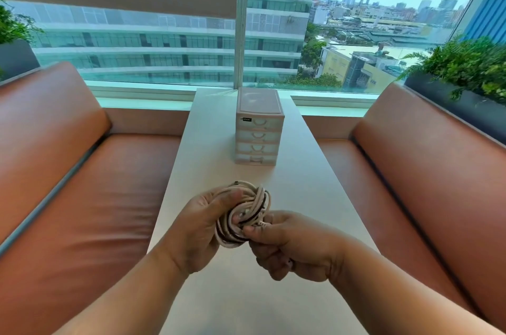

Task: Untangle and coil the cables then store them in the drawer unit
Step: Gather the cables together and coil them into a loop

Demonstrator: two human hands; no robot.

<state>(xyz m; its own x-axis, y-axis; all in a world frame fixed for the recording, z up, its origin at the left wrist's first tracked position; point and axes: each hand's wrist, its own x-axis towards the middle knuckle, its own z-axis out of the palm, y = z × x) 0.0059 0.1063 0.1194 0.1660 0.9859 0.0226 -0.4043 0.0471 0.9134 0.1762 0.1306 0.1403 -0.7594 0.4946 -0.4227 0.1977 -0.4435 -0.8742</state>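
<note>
Head view: left hand (204, 222) cups cable bundle (243, 214) above near table (213, 148); right hand (290, 244) pinches a loose end. Pull that end slowly w/ bundle steady, no yanking. Drawer unit (258, 129) sits farther back, drawers closed.

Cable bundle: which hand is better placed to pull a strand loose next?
Right, likely. The right hand pinches a strand at the near edge of the cable bundle, while the left hand wraps the bundle, steadying it.
</note>
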